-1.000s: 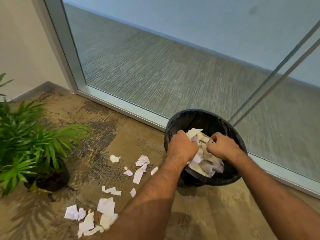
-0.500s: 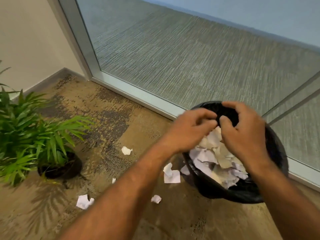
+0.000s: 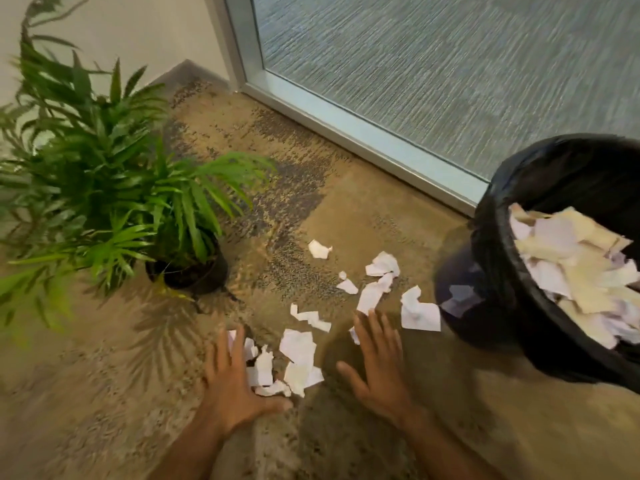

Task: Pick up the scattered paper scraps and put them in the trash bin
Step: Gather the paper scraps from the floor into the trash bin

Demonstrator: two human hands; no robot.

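Note:
Several white paper scraps lie scattered on the brown carpet in front of me. More scraps lie further out, near the bin. My left hand lies flat on the floor, fingers spread, at the left edge of the nearest pile, its thumb touching a scrap. My right hand is also flat and spread, just right of that pile, fingertips close to a small scrap. At the right stands the black-lined trash bin, holding a heap of torn paper.
A potted green plant stands on the left, its leaves reaching over the carpet. A glass partition with a metal frame runs behind the scraps and the bin. A beige wall closes the far left corner.
Both hands have left the bin and dropped to the floor, fingers spread on either side of the nearest scrap pile. The view has swung left and down.

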